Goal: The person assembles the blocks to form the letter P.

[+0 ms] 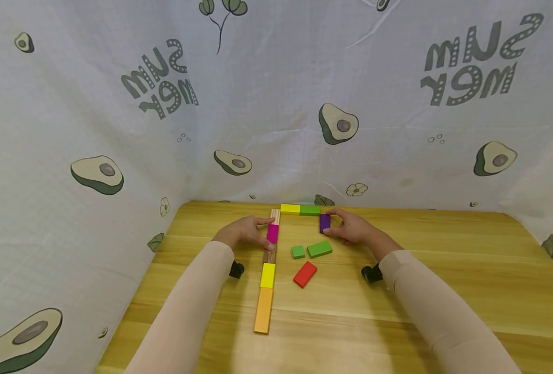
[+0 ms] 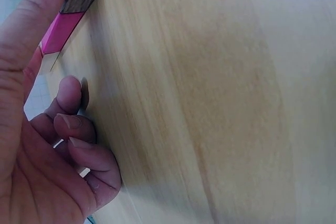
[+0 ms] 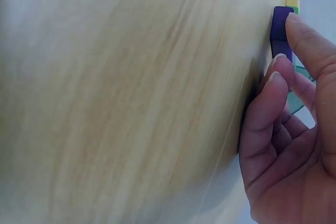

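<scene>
My right hand (image 1: 355, 227) pinches a purple block (image 1: 325, 223) between thumb and index finger, at the right end of a back row made of a yellow block (image 1: 290, 209) and a green block (image 1: 310, 210). The other fingers of that hand curl below the purple block (image 3: 282, 24) in the right wrist view. On the left, my left hand (image 1: 245, 231) spans a column of blocks. Its thumb touches a dark brown block (image 1: 269, 255) and its index finger a striped pale wood block (image 1: 275, 215). Between these lies a magenta block (image 1: 272, 234).
Nearer me, the column continues with a yellow block (image 1: 267, 275) and a long orange block (image 1: 263, 310). Between the arms lie a small green block (image 1: 298, 252), a larger green block (image 1: 320, 249) and a red block (image 1: 305, 274). An avocado-print cloth (image 1: 276, 130) hangs behind the wooden table (image 1: 445, 301).
</scene>
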{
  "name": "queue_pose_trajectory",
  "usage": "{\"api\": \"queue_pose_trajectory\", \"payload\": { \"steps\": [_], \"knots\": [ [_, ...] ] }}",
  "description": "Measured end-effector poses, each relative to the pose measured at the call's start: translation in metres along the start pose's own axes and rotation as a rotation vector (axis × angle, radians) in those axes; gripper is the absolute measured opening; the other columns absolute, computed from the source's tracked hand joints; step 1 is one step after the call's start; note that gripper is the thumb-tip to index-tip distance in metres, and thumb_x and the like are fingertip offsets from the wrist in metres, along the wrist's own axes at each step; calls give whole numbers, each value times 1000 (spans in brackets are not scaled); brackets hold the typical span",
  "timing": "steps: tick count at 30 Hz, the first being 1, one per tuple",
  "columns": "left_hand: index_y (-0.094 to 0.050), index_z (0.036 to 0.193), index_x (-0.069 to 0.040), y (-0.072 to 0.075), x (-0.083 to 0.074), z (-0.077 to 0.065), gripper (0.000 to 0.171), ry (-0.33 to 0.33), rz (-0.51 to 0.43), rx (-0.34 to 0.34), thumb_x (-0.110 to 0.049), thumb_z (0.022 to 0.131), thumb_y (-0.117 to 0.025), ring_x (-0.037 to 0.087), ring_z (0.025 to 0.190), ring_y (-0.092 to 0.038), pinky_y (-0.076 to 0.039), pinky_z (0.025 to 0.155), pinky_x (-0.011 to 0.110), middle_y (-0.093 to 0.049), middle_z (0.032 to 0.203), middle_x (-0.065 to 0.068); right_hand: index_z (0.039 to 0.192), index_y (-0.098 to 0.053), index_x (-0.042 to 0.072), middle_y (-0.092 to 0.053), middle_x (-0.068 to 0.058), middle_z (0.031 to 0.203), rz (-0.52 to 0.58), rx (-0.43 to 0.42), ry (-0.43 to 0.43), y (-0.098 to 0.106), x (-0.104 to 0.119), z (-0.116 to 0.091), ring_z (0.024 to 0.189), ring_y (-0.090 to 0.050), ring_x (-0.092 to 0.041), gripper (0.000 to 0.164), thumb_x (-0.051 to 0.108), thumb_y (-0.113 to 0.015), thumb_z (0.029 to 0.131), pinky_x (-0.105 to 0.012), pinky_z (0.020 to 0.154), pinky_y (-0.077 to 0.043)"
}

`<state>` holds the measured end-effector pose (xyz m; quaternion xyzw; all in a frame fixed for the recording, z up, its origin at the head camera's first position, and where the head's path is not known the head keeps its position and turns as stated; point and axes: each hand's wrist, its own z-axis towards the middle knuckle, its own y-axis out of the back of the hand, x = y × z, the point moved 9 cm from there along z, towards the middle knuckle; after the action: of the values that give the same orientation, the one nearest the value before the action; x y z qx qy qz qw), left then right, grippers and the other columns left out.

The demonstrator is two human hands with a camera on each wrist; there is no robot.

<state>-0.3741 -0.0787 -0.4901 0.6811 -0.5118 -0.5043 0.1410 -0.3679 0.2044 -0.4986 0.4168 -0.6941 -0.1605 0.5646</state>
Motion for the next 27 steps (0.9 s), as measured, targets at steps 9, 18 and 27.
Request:
{"api": "queue_pose_trajectory", "payload": {
  "steps": [9,18,27],
  "knots": [
    [-43,152,-47,0,0,-2,92,6,-6,0,-49,73,-90,33,151,-36,-30,124,56,-37,165,10,156,-35,17,-50,1,62,16,-6,7,0,1,-1,54,-48,-15,71,40,-69,98,-27,54,-47],
    [-43,151,-51,-2,2,6,93,13,-3,8,-50,71,-91,33,152,-35,-30,124,57,-37,166,8,161,-29,15,-57,-3,71,-14,-61,90,2,9,-11,63,-52,-18,79,41,-69,97,-29,58,-46],
    [-44,150,-50,-1,4,5,94,19,-33,7,-49,70,-92,33,152,-34,-29,124,58,-35,167,7,125,-71,17,-56,-5,101,-366,-109,348,-36,75,-39,89,-48,-18,44,42,-76,90,-30,75,-43]
  ]
}}
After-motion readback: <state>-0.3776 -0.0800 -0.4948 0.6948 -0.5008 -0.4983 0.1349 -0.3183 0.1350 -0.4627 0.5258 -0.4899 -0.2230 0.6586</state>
